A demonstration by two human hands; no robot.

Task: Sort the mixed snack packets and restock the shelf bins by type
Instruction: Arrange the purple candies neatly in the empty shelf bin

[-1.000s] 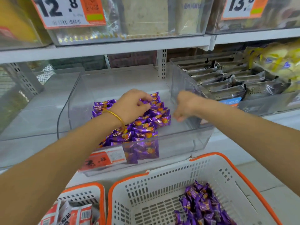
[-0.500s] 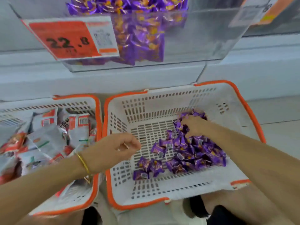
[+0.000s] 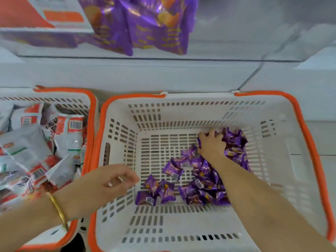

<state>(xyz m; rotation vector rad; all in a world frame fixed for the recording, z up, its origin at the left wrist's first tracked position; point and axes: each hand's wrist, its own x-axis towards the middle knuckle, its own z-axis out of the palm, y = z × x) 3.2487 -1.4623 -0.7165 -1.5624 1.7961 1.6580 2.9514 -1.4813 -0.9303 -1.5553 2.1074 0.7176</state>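
Purple packets: a loose heap lies on the floor of the right basket, thickest at its far right corner, with a few strays toward the near left.
Right hand: you have it down in the far end of the heap, fingers curled into the packets and closing on a handful.
Left hand: it hovers over the near left wall of the right basket, fingers loosely curled with nothing in them that shows.
Shelf bin: the clear bin at the far edge already holds some purple stock against its front wall, and most of its front shows no packets.
Left basket: it is heaped with red-and-white packets, none of them handled.
Done: by my reading, the purple kind is sorted into its own basket and partly shelved.
Left: you have several more handfuls of purple to lift, then the whole red-and-white lot, whose bin is out of view.
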